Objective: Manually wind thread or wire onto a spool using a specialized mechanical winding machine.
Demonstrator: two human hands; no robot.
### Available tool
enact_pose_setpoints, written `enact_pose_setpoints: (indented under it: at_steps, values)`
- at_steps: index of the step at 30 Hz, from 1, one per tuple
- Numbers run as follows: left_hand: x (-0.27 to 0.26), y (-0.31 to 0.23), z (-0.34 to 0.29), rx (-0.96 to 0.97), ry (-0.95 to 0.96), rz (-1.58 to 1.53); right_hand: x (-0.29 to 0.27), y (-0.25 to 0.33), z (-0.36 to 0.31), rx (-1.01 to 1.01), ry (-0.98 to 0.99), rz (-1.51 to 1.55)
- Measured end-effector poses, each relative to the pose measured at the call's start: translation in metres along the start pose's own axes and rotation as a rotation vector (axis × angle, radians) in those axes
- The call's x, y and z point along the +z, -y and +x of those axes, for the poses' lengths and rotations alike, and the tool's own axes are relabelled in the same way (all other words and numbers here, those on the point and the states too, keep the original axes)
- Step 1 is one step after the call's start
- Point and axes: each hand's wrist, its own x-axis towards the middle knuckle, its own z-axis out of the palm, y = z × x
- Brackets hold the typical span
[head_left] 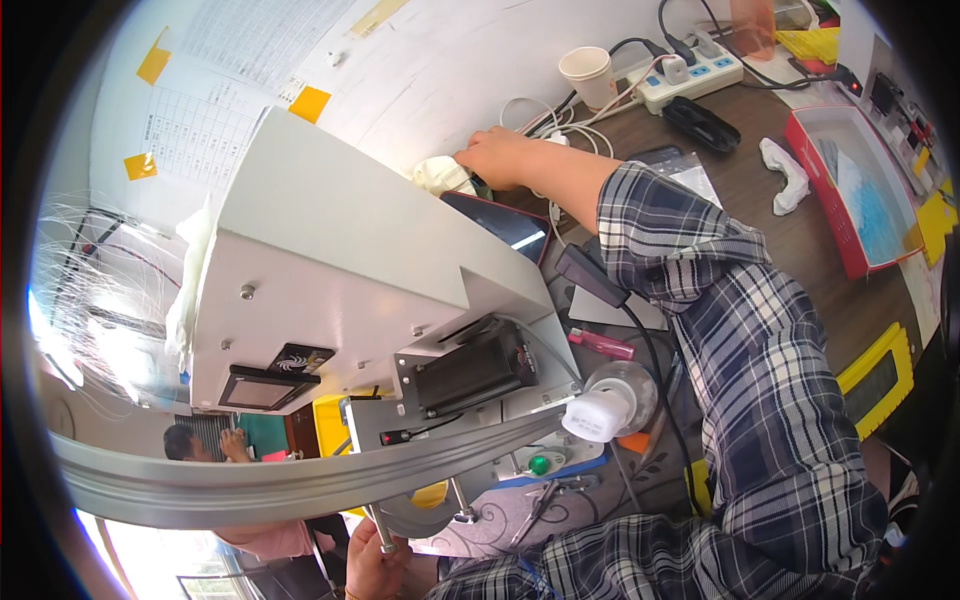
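Observation:
My right hand (498,158) reaches across the desk behind a large white machine housing (340,210). Its fingers curl down at the edge of a crumpled cream-coloured thing (442,175); the fingertips are hidden. A dark phone (500,224) leans just below that hand, against the housing. At the lower edge, my left hand (374,565) has its fingers bent around the end of a metal post (381,530). The post hangs under a long grey metal rail (300,478), which runs in front of the housing and a black motor (470,375).
A white power strip (690,78) with cables and a paper cup (588,76) stand at the back. Right of my arm are a black case (702,124), crumpled tissue (784,178) and a red-edged box (850,190). A clear bottle (628,392) stands by the rail; another person sits beyond.

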Motion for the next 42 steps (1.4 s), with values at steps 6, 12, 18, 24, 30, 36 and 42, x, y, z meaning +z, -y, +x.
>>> enact_pose_setpoints:
  at_steps: [6,12,18,24,30,36,42]
  values:
    - [0.013,-0.004,0.003,0.037,-0.108,0.017,-0.003,0.001,0.007,0.108,0.171,0.050]
    - [-0.006,-0.001,0.008,-0.009,0.024,-0.007,0.007,-0.018,0.005,0.246,0.047,0.269]
    - [-0.027,0.011,0.013,0.035,0.086,-0.002,0.001,-0.026,0.003,0.227,0.095,0.255]
    - [-0.005,0.000,0.005,0.021,0.016,0.003,0.000,-0.020,0.007,0.260,0.137,0.202]
    - [-0.015,0.005,0.009,0.010,0.094,-0.006,-0.012,-0.034,0.005,0.327,-0.164,0.541]
    - [-0.030,0.013,0.007,0.063,0.197,-0.048,-0.093,-0.018,-0.026,0.206,-0.127,1.134]
    - [-0.039,0.013,0.000,0.149,0.422,0.052,-0.208,0.037,-0.136,0.251,-0.058,1.129]
